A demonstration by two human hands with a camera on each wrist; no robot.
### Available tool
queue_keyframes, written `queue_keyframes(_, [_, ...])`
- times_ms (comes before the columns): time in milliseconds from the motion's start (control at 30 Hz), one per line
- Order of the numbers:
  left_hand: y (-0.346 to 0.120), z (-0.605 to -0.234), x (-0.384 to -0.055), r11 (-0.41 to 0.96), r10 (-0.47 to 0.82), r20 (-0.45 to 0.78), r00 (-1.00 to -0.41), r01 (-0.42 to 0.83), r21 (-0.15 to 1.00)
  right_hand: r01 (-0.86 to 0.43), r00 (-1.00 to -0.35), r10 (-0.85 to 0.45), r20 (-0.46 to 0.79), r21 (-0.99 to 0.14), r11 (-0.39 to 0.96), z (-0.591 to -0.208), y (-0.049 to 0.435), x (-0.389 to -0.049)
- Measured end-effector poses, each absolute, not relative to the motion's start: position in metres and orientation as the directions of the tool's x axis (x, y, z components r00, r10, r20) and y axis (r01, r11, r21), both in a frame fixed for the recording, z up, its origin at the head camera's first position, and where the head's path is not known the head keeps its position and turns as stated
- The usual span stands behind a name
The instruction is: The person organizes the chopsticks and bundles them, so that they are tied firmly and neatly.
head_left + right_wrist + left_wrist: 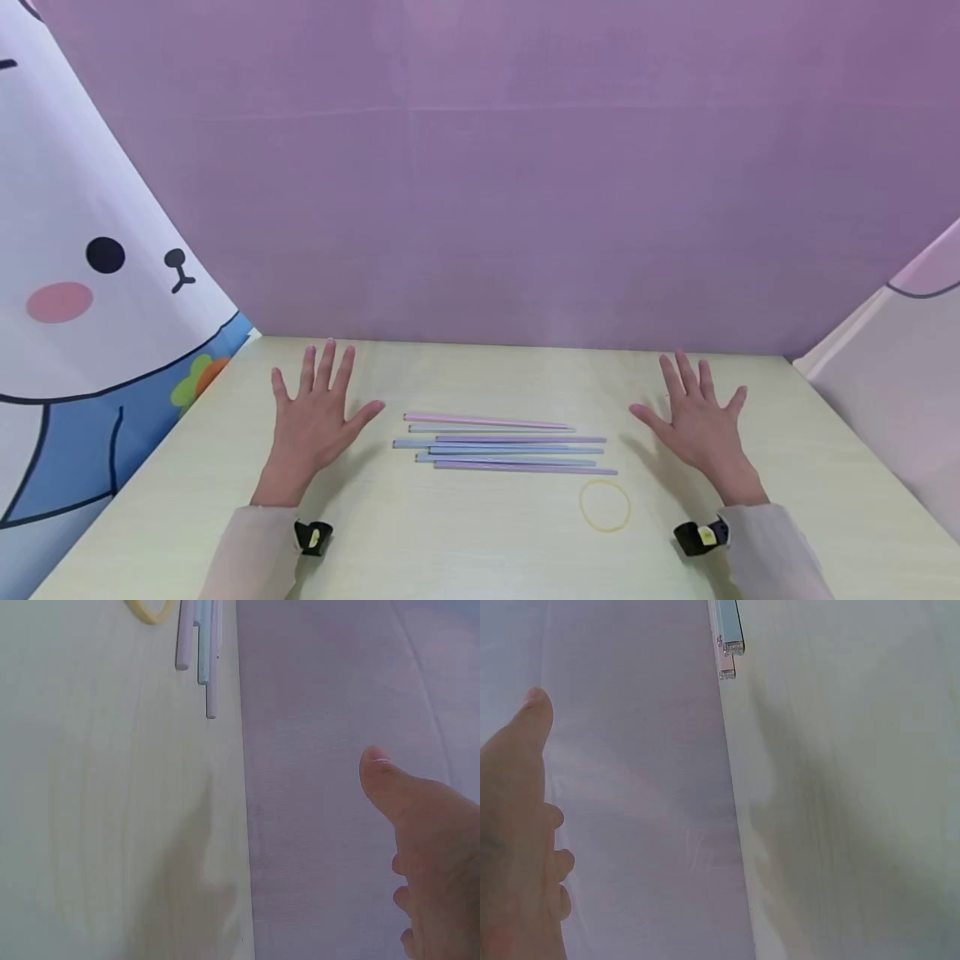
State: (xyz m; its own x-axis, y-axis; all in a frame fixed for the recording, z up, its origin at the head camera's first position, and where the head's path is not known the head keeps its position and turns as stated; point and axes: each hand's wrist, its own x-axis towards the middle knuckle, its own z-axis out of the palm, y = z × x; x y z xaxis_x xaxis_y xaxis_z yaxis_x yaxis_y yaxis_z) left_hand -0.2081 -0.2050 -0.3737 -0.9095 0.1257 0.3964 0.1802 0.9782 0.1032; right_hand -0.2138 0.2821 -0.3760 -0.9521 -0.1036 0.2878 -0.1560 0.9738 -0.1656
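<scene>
Several slim pastel chopsticks point(517, 469) in pink, purple and blue lie roughly side by side across the middle of the table. A thin yellow rubber band point(582, 512) forms a loose ring just in front of their right ends. To the left of the chopsticks is my left hand point(315, 429), palm down with its fingers spread and nothing held. My right hand point(701, 429) mirrors it on the other side, fingers also spread and holding nothing. Both cast shadows onto the tabletop. The left wrist view shows squared chopstick ends point(732, 646); narrower rounded ends point(211, 712) appear in the right wrist view.
The pale wood-grain table point(480, 558) ends at a plain purple backdrop point(525, 208). Printed cloth with a cartoon animal point(112, 350) slopes along the left side, and a pale cloth point(900, 400) borders the right. Each wrist wears a small black camera point(313, 537).
</scene>
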Motion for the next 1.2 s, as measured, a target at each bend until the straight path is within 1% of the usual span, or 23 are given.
queue_keyframes(133, [-0.204,-0.374,-0.208,0.978,0.128,0.391,-0.911,0.182,0.104,-0.166,-0.948,-0.11,0.299,-0.168,0.972,-0.377,0.282,-0.213])
queue_keyframes(267, [-0.199,-0.372,-0.207,0.972,0.131,0.37,-0.92,0.194,0.136,-0.185,-0.954,-0.126,0.271,-0.2,0.962,-0.375,0.278,-0.213])
queue_keyframes(467, [-0.187,-0.369,-0.205,0.947,0.172,0.345,-0.923,0.251,0.2,-0.249,-0.959,-0.187,0.213,-0.313,0.917,-0.369,0.263,-0.209])
queue_keyframes(600, [-0.177,-0.372,-0.204,0.925,0.216,0.345,-0.913,0.305,0.226,-0.309,-0.948,-0.25,0.199,-0.375,0.874,-0.37,0.248,-0.207])
queue_keyframes(733, [-0.168,-0.378,-0.204,0.898,0.257,0.313,-0.914,0.346,0.271,-0.363,-0.932,-0.317,0.177,-0.441,0.821,-0.375,0.234,-0.205])
queue_keyframes(800, [-0.164,-0.381,-0.204,0.878,0.272,0.286,-0.919,0.358,0.318,-0.383,-0.923,-0.35,0.162,-0.487,0.785,-0.379,0.228,-0.205])
queue_keyframes(867, [-0.161,-0.385,-0.205,0.844,0.283,0.25,-0.926,0.364,0.394,-0.404,-0.911,-0.381,0.157,-0.523,0.751,-0.384,0.223,-0.206])
queue_keyframes(1033, [-0.156,-0.396,-0.208,0.744,0.302,0.146,-0.942,0.328,0.581,-0.439,-0.891,-0.421,0.169,-0.557,0.705,-0.396,0.212,-0.209])
queue_keyframes(1200, [-0.151,-0.406,-0.213,0.698,0.31,0.116,-0.944,0.308,0.646,-0.429,-0.882,-0.452,0.133,-0.622,0.655,-0.404,0.205,-0.211])
